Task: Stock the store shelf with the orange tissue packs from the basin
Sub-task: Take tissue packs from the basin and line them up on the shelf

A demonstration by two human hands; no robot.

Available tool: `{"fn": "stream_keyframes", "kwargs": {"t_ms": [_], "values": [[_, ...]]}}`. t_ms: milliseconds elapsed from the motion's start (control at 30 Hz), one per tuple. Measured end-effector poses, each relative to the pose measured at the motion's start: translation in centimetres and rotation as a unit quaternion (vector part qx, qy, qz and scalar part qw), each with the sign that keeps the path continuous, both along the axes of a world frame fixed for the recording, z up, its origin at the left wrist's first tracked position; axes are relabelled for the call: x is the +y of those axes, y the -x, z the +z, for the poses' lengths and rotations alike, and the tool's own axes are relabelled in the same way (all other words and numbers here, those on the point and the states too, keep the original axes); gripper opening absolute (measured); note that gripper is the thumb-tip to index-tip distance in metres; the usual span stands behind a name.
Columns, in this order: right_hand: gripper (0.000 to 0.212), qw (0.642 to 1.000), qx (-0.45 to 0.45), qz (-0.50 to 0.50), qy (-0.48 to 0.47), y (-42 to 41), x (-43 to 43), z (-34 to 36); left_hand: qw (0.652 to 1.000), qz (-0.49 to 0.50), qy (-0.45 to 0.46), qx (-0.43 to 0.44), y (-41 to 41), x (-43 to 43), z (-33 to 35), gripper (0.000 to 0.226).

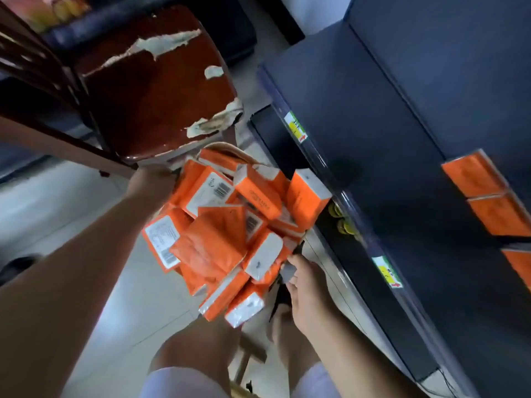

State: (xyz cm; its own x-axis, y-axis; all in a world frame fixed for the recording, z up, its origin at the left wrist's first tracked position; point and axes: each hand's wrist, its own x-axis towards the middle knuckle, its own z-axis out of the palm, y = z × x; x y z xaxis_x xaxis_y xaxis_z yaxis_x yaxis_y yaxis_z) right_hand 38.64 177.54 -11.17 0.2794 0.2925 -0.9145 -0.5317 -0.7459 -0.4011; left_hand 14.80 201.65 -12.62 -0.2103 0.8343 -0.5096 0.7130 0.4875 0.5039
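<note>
A tan round basin [222, 147] heaped with orange plastic-wrapped tissue packs [218, 225] is held beside a dark metal store shelf [373, 156].
Its rim is gripped by the left hand [150, 180] and the right hand [306, 288].

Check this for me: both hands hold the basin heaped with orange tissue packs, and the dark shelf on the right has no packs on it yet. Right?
Not quite. The head view shows orange packs already lying on the dark shelf, near its right edge. The rest holds: the left hand and right hand grip the basin, heaped with tissue packs.
</note>
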Motion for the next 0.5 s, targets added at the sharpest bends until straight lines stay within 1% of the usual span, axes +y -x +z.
{"fn": "stream_keyframes", "kwargs": {"t_ms": [33,100,133,233,333,400,500], "values": [[0.024,1.000,-0.003,-0.001,0.003,0.2,-0.1,-1.5,1.000,-0.015,-0.005,0.004,0.0,0.2,-1.5,0.029],[0.013,1.000,-0.004,-0.009,0.015,0.7,0.0,-4.3,0.999,-0.039,-0.016,0.022,-0.1,0.4,-4.4,0.034],[0.012,1.000,-0.002,-0.014,0.018,0.8,0.1,-5.8,0.998,-0.052,-0.020,0.027,-0.4,0.4,-5.8,0.034],[0.020,0.999,-0.009,-0.033,0.035,0.8,0.4,-10.5,0.997,-0.065,-0.013,0.029,-1.7,0.5,-9.9,0.022],[0.027,0.997,-0.019,-0.057,0.052,0.5,0.5,-14.4,0.996,-0.088,-0.004,0.019,-2.9,0.9,-14.0,0.018],[0.026,0.998,-0.025,-0.042,0.046,0.2,0.4,-17.0,0.995,-0.099,-0.005,0.014,-3.6,1.2,-16.2,0.016],[0.023,0.999,-0.029,-0.017,0.031,-0.1,0.4,-19.7,0.996,-0.088,-0.014,-0.027,-5.0,1.5,-18.4,0.011]]}}
